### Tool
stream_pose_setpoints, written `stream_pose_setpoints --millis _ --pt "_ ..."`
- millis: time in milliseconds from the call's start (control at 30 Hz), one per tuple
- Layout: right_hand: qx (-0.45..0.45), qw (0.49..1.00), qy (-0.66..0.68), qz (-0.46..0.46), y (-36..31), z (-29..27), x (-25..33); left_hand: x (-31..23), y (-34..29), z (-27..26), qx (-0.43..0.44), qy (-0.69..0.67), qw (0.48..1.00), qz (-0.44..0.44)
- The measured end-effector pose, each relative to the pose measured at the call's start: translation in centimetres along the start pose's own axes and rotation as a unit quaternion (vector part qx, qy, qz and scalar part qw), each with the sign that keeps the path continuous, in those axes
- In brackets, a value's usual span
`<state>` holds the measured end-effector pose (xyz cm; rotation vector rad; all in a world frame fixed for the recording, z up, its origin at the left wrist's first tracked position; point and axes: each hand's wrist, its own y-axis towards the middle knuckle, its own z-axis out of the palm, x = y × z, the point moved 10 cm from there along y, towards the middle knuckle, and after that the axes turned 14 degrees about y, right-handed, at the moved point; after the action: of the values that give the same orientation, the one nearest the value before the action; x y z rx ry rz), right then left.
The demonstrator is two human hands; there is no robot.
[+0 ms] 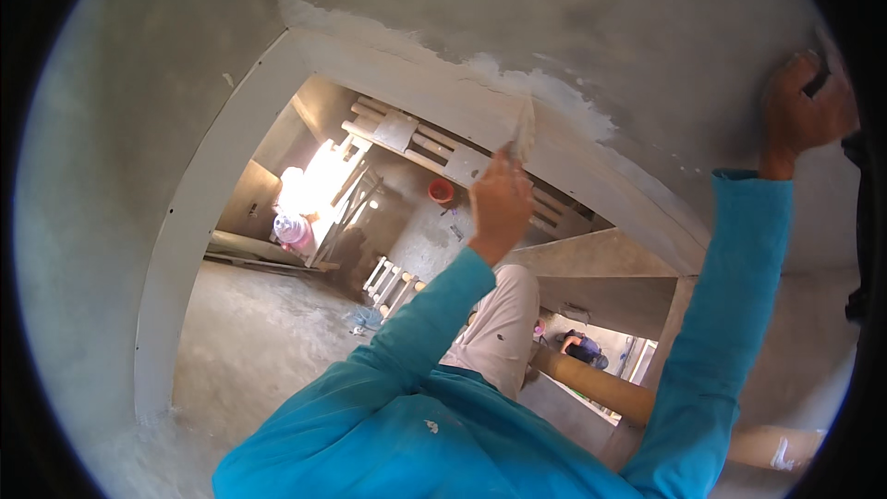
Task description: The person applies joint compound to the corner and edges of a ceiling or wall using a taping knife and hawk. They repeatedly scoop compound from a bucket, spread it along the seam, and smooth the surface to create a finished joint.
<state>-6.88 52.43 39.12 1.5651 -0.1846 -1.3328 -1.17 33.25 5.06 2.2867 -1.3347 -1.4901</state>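
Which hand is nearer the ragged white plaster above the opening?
Left. The left hand is just below the white plaster, holding a flat-bladed tool toward it; the right hand is raised well to its right.

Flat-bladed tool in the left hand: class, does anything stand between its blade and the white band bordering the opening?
Nothing visible does. The flat-bladed tool extends from the left hand, and its blade overlaps the white band in the picture, with no object between; whether they touch, I cannot tell.
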Motion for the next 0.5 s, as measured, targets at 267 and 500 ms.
stream_pose_setpoints --millis 267,500 --pt "-0.038 0.999 0.027 0.022 0.1 -0.2 -0.4 6.5 6.7 -5.9 -0.105 0.067 0.987 -0.100" --pt "-0.055 0.997 -0.054 -0.005 -0.2 -0.1 0.2 -3.4 3.5 1.3 0.012 0.014 1.000 0.010"
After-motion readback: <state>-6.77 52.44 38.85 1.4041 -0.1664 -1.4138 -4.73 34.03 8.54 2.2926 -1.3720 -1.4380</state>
